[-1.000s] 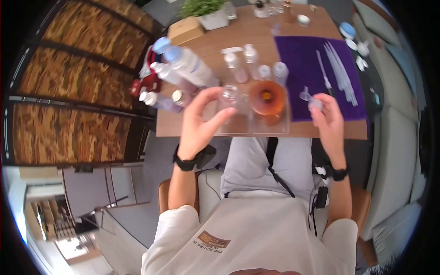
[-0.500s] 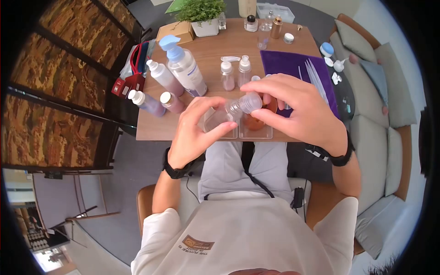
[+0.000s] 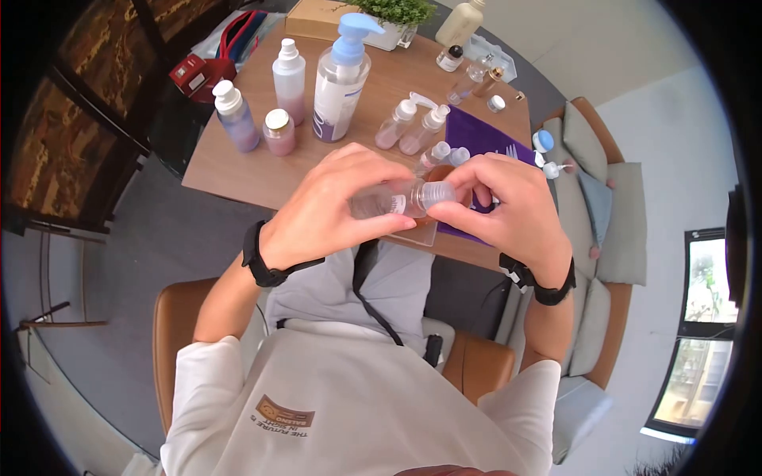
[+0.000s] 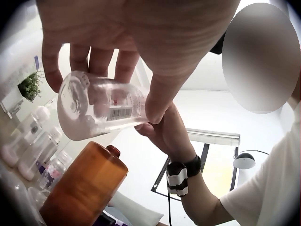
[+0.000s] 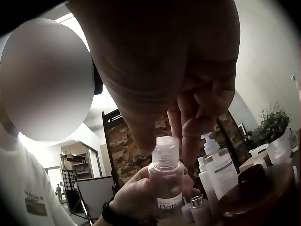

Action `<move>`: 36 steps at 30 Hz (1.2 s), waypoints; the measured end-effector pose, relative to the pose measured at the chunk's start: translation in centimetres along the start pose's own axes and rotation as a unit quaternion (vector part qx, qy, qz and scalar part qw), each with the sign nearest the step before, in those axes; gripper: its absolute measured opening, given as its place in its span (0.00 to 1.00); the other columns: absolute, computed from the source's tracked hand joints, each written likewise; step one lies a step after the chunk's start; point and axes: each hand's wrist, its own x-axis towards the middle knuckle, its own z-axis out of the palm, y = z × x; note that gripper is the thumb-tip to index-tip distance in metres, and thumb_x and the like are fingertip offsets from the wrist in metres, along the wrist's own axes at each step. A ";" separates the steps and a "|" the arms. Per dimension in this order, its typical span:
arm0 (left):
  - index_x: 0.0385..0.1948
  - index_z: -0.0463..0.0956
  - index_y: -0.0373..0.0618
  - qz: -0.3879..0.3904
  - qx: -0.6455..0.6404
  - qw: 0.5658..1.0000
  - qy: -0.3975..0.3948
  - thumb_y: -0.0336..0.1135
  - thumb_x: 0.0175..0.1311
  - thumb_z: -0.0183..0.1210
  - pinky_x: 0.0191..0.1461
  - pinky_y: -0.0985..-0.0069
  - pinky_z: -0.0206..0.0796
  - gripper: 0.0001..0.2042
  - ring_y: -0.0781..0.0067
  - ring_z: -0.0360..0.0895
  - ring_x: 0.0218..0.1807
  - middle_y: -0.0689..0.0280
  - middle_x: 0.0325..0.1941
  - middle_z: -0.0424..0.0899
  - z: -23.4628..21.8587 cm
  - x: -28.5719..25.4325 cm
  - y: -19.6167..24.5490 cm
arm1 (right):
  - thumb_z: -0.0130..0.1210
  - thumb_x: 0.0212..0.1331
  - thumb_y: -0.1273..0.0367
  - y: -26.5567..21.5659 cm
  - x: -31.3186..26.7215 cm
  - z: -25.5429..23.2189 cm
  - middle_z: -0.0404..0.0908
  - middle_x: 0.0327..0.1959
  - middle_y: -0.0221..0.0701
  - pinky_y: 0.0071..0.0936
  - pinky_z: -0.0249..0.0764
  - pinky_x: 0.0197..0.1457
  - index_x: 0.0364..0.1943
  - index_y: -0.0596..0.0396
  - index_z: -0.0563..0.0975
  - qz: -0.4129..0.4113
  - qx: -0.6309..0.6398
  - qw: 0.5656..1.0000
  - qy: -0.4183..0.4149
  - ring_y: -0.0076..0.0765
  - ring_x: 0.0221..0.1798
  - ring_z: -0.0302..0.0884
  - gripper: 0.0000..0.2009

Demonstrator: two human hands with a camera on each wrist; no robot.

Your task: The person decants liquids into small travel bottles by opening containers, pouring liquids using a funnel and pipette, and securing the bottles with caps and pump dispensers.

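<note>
My left hand (image 3: 337, 198) grips a small clear bottle (image 3: 373, 201) by its sides, tilted on its side in the head view. A translucent ridged cap (image 3: 438, 193) sits on the bottle's neck. Thumb and fingers of my right hand (image 3: 512, 202) pinch that cap. In the left wrist view the bottle (image 4: 101, 106) shows its round base and a barcode label. Lettering marks the bottle's front (image 5: 168, 200) in the right wrist view. Below the held bottle, an amber bottle (image 4: 87, 181) stands close by, mostly hidden by my hands in the head view.
Pump bottles, including a large blue-topped one (image 3: 340, 87), stand at the table's left. Several small clear bottles (image 3: 395, 123) are beyond my hands. A purple cloth (image 3: 468, 131) covers the right side, partly behind my right hand. A potted plant (image 3: 394, 17) stands at the back.
My right hand has brought the cap from over the purple cloth to the bottle's neck. The bottle has tipped further sideways. The head view has turned, shifting the table.
</note>
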 end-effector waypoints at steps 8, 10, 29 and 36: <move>0.51 0.85 0.41 -0.015 -0.034 0.999 0.011 0.38 0.54 0.78 0.57 0.64 0.72 0.22 0.57 0.81 0.51 0.61 0.46 0.88 -0.4 -0.7 -0.5 | 0.77 0.53 0.63 -1.1 1.3 -0.8 0.86 0.30 0.28 0.23 0.74 0.30 0.38 0.53 0.86 -0.032 -0.003 0.999 0.023 0.26 0.29 0.80 0.14; 0.51 0.85 0.42 -0.014 -0.039 0.999 0.012 0.38 0.54 0.79 0.57 0.64 0.73 0.23 0.57 0.81 0.51 0.61 0.46 0.88 -0.4 -0.9 -0.8 | 0.77 0.53 0.64 -2.0 1.3 -1.1 0.86 0.32 0.28 0.23 0.75 0.32 0.40 0.52 0.87 -0.002 0.040 0.999 -0.001 0.26 0.30 0.80 0.14; 0.51 0.85 0.41 -0.003 -0.041 0.999 0.015 0.39 0.55 0.79 0.57 0.63 0.73 0.23 0.56 0.80 0.51 0.60 0.49 0.88 -0.4 -1.1 -1.8 | 0.75 0.54 0.68 0.1 1.5 -0.2 0.84 0.35 0.31 0.26 0.75 0.30 0.47 0.53 0.85 0.017 -0.062 0.992 -0.108 0.28 0.27 0.78 0.17; 0.50 0.85 0.41 -0.003 -0.047 0.999 0.018 0.39 0.54 0.79 0.58 0.63 0.73 0.23 0.57 0.80 0.51 0.60 0.49 0.88 -0.2 -1.1 -1.8 | 0.75 0.53 0.70 -1.5 2.1 -0.4 0.84 0.36 0.28 0.26 0.75 0.31 0.45 0.54 0.85 0.009 0.034 0.997 -0.066 0.27 0.27 0.75 0.15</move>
